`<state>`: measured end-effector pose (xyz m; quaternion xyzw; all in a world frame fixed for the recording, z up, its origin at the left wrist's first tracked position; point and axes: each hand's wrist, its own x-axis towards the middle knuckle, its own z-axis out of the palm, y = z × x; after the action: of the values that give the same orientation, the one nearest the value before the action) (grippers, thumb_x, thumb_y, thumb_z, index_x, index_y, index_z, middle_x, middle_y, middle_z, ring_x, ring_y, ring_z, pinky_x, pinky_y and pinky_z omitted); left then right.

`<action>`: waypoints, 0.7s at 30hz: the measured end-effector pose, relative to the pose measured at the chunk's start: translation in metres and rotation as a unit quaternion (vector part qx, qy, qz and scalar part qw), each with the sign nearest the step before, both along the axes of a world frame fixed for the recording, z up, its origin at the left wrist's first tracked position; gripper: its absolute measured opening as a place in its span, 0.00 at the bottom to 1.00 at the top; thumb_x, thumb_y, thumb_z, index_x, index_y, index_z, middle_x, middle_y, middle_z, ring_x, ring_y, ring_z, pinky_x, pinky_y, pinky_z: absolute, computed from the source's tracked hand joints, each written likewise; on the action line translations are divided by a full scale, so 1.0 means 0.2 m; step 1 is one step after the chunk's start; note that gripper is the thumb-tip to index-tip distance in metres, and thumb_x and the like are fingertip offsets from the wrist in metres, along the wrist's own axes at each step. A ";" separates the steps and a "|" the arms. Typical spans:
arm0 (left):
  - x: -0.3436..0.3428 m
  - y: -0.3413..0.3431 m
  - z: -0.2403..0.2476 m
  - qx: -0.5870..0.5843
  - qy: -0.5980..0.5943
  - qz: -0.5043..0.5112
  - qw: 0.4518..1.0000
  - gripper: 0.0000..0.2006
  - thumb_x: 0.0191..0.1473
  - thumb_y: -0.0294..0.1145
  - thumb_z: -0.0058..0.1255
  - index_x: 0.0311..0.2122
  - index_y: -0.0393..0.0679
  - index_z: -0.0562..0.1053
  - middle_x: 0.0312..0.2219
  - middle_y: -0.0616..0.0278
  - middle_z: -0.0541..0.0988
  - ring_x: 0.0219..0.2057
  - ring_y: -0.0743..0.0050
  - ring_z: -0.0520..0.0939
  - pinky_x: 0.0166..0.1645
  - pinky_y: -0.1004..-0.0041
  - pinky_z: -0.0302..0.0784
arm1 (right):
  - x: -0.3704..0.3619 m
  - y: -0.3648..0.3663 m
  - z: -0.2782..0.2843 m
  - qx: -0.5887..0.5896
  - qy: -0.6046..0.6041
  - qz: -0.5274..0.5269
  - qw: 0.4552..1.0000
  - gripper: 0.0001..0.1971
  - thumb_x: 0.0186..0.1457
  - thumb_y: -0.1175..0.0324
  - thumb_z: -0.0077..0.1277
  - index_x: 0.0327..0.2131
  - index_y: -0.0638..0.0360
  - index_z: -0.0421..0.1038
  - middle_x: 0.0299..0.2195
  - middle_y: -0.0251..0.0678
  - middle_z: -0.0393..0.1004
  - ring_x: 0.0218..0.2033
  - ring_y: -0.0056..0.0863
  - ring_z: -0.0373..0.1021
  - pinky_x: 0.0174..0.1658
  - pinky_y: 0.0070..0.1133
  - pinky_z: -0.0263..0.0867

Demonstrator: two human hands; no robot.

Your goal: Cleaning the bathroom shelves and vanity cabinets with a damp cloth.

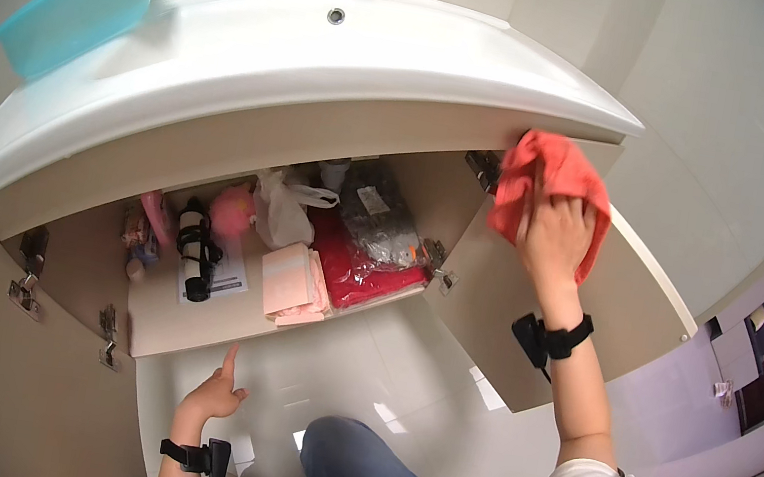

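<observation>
The right hand (559,235) holds a bunched red cloth (564,162) under and beyond its fingers, over the upper part of the open right cabinet door (498,327); whether the cloth presses the panel, I cannot tell. The left hand (215,395), 1 finger stretched forward and the others loosely curled, is near the front edge of the cabinet shelf (165,316). Ahead and slightly right of it lies a folded pink cloth (288,282); ahead and slightly left, a black-and-white cylinder (191,248). Beyond the 2 hands stretches a white sink (278,72).
</observation>
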<state>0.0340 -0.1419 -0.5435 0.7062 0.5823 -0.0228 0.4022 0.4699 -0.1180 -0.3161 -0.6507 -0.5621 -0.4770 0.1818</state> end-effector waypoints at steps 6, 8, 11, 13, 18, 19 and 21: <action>0.02 -0.01 -0.03 -0.014 0.022 -0.023 0.999 0.42 0.51 0.34 0.47 0.60 0.50 0.29 0.49 0.32 0.62 0.51 0.49 0.66 0.53 0.63 0.62 | 0.06 0.03 -0.28 -0.057 -0.044 0.000 0.997 0.15 0.42 0.69 0.41 0.36 0.61 0.70 0.38 0.36 0.69 0.45 0.32 0.61 0.52 0.33 0.51; 0.01 -0.01 -0.03 -0.013 0.021 -0.024 0.999 0.42 0.51 0.34 0.46 0.60 0.50 0.29 0.49 0.32 0.62 0.51 0.49 0.66 0.53 0.63 0.62 | 0.10 -0.04 -0.52 -0.179 -0.021 -0.001 0.984 0.18 0.45 0.69 0.39 0.41 0.63 0.67 0.43 0.38 0.68 0.50 0.33 0.58 0.55 0.35 0.48; 0.00 0.00 -0.03 -0.020 0.011 -0.023 0.999 0.43 0.51 0.33 0.46 0.60 0.49 0.28 0.50 0.31 0.60 0.52 0.46 0.64 0.55 0.63 0.60 | 0.14 -0.11 -0.73 -0.232 -0.147 0.004 0.961 0.21 0.46 0.69 0.39 0.46 0.63 0.64 0.48 0.41 0.63 0.52 0.35 0.56 0.57 0.35 0.44; -0.02 0.01 -0.03 -0.024 0.003 -0.014 1.000 0.43 0.50 0.33 0.46 0.59 0.48 0.28 0.50 0.30 0.58 0.53 0.42 0.62 0.57 0.64 0.57 | 0.06 -0.10 -0.65 -0.220 -0.057 0.029 0.973 0.21 0.45 0.69 0.40 0.45 0.63 0.64 0.47 0.41 0.64 0.51 0.35 0.57 0.56 0.35 0.45; -0.03 0.01 0.00 -0.031 -0.010 -0.012 0.999 0.42 0.50 0.33 0.45 0.59 0.48 0.28 0.51 0.30 0.58 0.54 0.42 0.61 0.57 0.64 0.56 | 0.03 0.01 -0.60 -0.219 0.043 0.007 0.975 0.18 0.44 0.69 0.42 0.42 0.62 0.64 0.42 0.39 0.66 0.47 0.34 0.59 0.54 0.34 0.48; -0.03 0.02 -0.01 -0.031 -0.013 -0.013 0.999 0.42 0.50 0.33 0.45 0.59 0.48 0.28 0.51 0.30 0.58 0.54 0.42 0.61 0.57 0.64 0.56 | 0.09 0.03 -0.71 -0.220 0.041 0.006 0.975 0.18 0.44 0.69 0.42 0.42 0.62 0.64 0.42 0.39 0.66 0.47 0.34 0.59 0.54 0.34 0.48; -0.05 0.02 -0.03 -0.023 -0.016 -0.014 1.000 0.42 0.50 0.33 0.45 0.59 0.48 0.28 0.51 0.30 0.58 0.54 0.42 0.61 0.57 0.64 0.56 | 0.16 0.04 -0.99 -0.240 -0.039 0.042 0.969 0.18 0.45 0.68 0.42 0.42 0.61 0.64 0.42 0.38 0.67 0.48 0.33 0.59 0.52 0.34 0.50</action>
<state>0.0243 -0.1379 -0.5486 0.7048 0.5655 -0.0306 0.4272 0.5027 -0.1102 -0.5137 -0.6321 -0.6937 -0.3449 0.0179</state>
